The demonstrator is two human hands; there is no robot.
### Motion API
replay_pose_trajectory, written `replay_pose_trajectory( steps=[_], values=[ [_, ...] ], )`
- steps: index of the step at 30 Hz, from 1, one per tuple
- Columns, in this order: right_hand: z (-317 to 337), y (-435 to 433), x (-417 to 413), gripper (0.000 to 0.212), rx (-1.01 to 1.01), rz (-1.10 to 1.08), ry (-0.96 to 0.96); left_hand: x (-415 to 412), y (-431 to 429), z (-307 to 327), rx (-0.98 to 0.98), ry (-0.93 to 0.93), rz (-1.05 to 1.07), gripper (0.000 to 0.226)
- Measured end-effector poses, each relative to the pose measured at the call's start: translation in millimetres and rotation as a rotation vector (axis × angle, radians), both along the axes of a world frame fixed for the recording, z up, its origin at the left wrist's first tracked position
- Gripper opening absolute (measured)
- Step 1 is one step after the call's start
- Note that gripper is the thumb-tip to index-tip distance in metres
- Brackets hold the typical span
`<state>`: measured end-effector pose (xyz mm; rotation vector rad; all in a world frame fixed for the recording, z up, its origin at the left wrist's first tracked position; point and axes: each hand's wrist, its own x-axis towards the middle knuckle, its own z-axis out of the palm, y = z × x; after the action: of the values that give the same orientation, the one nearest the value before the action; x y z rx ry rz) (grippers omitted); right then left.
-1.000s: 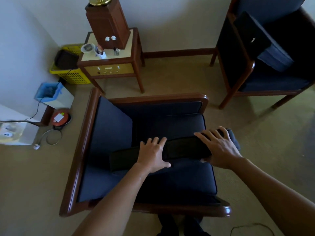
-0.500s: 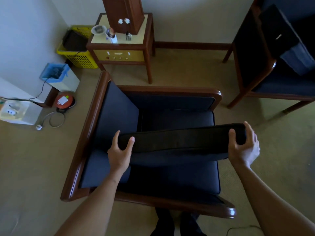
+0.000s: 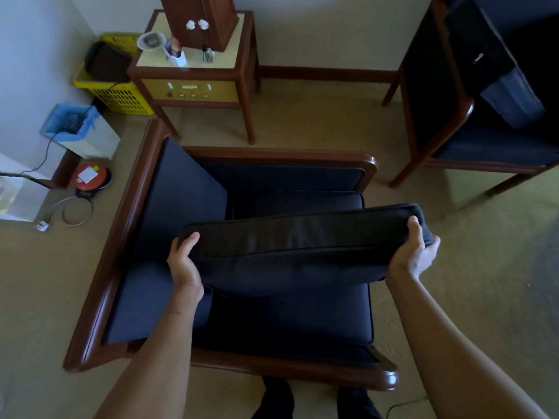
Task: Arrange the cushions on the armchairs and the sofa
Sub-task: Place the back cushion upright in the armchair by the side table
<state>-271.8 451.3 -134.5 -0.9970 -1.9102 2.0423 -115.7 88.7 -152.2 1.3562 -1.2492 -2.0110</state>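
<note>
Head view: both hands grip the dark cushion (image 3: 302, 246) over the near armchair (image 3: 260, 367), left hand (image 3: 185, 261) clamped on one end, right hand (image 3: 416, 255) wrapped around the other. Between the thumbs it sags slightly, so it's probably soft, light, best held by its ends. Its underside is hidden; the far armchair (image 3: 465, 116) is cut off.

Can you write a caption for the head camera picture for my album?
Both hands, left and right, lift a dark cushion over the blue armchair.

Navy cushion (image 3: 290, 252); dark-wood armchair (image 3: 121, 237); yellow basket (image 3: 121, 95); beige carpet (image 3: 484, 297).
</note>
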Motion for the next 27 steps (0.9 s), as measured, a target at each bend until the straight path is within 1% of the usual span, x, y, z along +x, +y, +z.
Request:
replay_pose_trajectory(
  steps=[3,6,9,12,16,21,27],
  values=[
    [8,17,-4,0.035,0.007,0.005,-0.012,2,21,12,-0.02,0.035,0.029,0.021],
    [20,39,-23,0.035,0.008,0.062,0.004,2,49,21,-0.036,0.04,0.087,0.036],
    [34,66,-52,0.034,0.027,0.122,0.033,-2,89,37,-0.032,0.059,0.157,0.045],
    [50,95,-83,0.031,0.015,0.227,0.06,-8,136,52,-0.031,0.083,0.222,0.045],
    [70,121,-123,0.032,0.001,0.346,0.077,-18,184,71,-0.046,0.113,0.306,0.041],
    [93,109,-163,0.037,0.01,0.486,0.086,-15,213,91,-0.039,0.113,0.452,0.04],
    [107,49,-185,0.04,0.007,0.712,0.154,7,217,96,-0.043,0.129,0.636,0.043]
  ],
)
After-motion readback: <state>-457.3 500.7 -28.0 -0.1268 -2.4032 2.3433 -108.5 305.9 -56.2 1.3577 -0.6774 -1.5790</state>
